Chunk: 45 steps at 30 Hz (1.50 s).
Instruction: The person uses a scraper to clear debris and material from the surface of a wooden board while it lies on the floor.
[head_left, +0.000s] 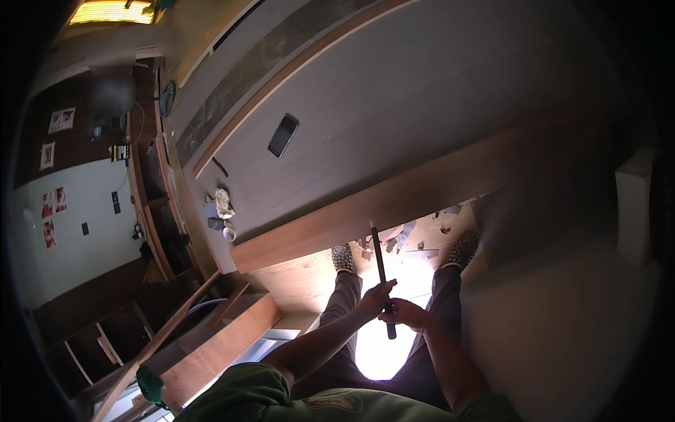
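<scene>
The room is dim. Above and left of the phone [283, 135], a light [116, 12] glows yellow. Below and right of the phone, glare whitens the floor [411, 281], turning the left hand [375, 301] and right hand [408, 314] dark. Far right of the phone lies deep shadow; far left, the wall [79, 144] looks smeared. Fisheye distortion bends outer edges.

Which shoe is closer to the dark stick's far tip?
The left shoe, just left of the far tip of the dark stick; the right shoe is farther away.
</scene>
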Each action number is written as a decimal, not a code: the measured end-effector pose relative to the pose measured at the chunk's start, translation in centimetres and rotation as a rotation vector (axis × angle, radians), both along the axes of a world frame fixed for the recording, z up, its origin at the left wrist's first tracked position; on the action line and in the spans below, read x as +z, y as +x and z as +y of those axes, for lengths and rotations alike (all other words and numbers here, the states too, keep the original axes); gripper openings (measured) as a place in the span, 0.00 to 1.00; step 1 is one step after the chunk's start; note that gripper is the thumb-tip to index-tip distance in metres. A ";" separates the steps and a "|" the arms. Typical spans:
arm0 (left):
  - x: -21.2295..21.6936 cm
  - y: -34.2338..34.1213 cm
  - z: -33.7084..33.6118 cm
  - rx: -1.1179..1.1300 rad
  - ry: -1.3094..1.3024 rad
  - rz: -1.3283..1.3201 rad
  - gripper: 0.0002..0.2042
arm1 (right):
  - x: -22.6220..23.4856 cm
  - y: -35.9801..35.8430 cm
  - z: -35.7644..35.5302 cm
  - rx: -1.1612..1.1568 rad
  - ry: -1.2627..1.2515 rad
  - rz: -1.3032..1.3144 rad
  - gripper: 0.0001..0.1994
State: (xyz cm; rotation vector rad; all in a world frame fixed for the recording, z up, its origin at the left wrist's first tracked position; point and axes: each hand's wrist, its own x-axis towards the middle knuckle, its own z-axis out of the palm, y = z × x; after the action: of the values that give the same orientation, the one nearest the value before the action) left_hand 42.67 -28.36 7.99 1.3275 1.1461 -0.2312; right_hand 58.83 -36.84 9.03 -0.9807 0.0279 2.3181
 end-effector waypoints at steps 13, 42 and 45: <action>5.6 -8.6 4.4 0.481 -0.700 -0.118 0.43 | 7.2 -3.6 7.3 0.202 -0.072 -0.405 0.14; -0.2 -31.4 21.4 0.132 -0.333 0.757 0.47 | 16.4 8.4 2.3 0.548 -0.337 -1.016 0.14; 0.8 -31.4 24.2 0.222 -0.257 0.642 0.45 | 16.5 8.9 2.0 0.572 -0.420 -1.020 0.13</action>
State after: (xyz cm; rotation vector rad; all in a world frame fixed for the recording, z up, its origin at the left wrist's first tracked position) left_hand 11.28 -4.19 8.83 0.9039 1.7221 -0.6504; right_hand 67.72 -34.80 25.58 -2.5484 -0.2113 2.0024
